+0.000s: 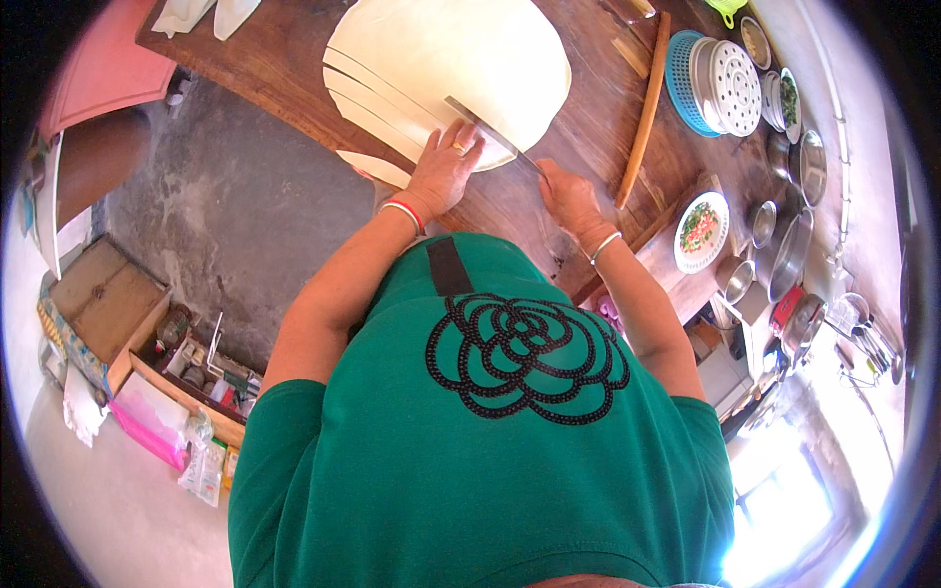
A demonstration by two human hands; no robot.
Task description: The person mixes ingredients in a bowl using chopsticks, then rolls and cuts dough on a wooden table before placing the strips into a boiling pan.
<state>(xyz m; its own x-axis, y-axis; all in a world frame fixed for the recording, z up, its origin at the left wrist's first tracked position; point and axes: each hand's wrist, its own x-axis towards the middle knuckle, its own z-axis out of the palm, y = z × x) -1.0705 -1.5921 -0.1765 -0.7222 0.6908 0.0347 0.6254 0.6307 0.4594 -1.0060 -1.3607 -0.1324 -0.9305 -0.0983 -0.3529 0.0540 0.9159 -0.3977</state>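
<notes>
A large, thin, round sheet of dough (456,51) lies on the wooden table (588,95). Several roughly parallel cuts run across its left part, marking off long strips (367,99). My right hand (572,192) grips the handle end of a knife (489,131), whose blade lies across the sheet's near part. Just left of the blade, my left hand (445,169) rests on the dough with nothing in it, fingers extended and slightly apart. A separate curved offcut of dough (376,169) sits at the table's left edge, partly behind my left wrist.
Right of the dough lies a wooden rolling pin (645,110). Beyond it are a blue basket (680,81), a perforated metal steamer (737,88) and a plate of chopped vegetables (702,231). Metal bowls (790,253) line the right side. At lower left stands an open drawer (198,367).
</notes>
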